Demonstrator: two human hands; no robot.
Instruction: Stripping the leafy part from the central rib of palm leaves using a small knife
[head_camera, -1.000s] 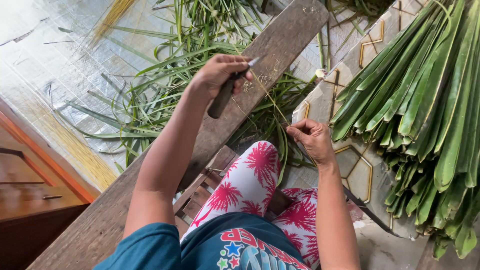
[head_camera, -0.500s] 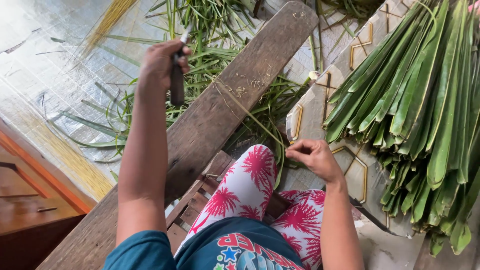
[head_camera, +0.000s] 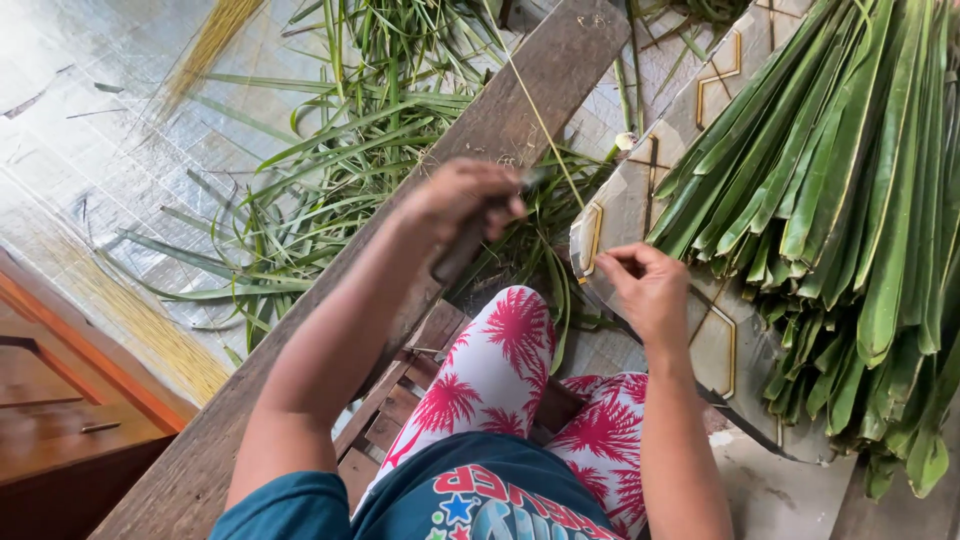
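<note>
The left hand (head_camera: 462, 200) was closed around the dark handle of a knife (head_camera: 468, 245), its blade end blurred over the plank (head_camera: 420, 250) that ran slantwise across the floor. The right hand (head_camera: 648, 290) was pinched shut on the near end of a thin pale rib (head_camera: 545, 125), which stretched away from the fingers, up across the plank's far end and out toward the top of the view. The knife sat beside the rib's lower stretch; whether the blade touched it could not be told from the blur.

Judging by how things lay, a fair part of the stripping was done: a loose tangle of green strips (head_camera: 330, 190) covered the floor left of the plank and spilled under it, and a spread of yellow ribs (head_camera: 150, 310) lay along the wooden ledge at the left (another yellow bundle (head_camera: 215, 40) showed at the top left). Much appeared left, though, since a thick stack of whole leaves (head_camera: 850, 200) lay on the patterned board (head_camera: 715, 340) just right of the right hand, apparently uncut. The rib in hand looked bare along the stretch that showed, so that piece seemed close to finished.

The person sat with knees in palm-print trousers (head_camera: 500, 370) between the plank and the board.
</note>
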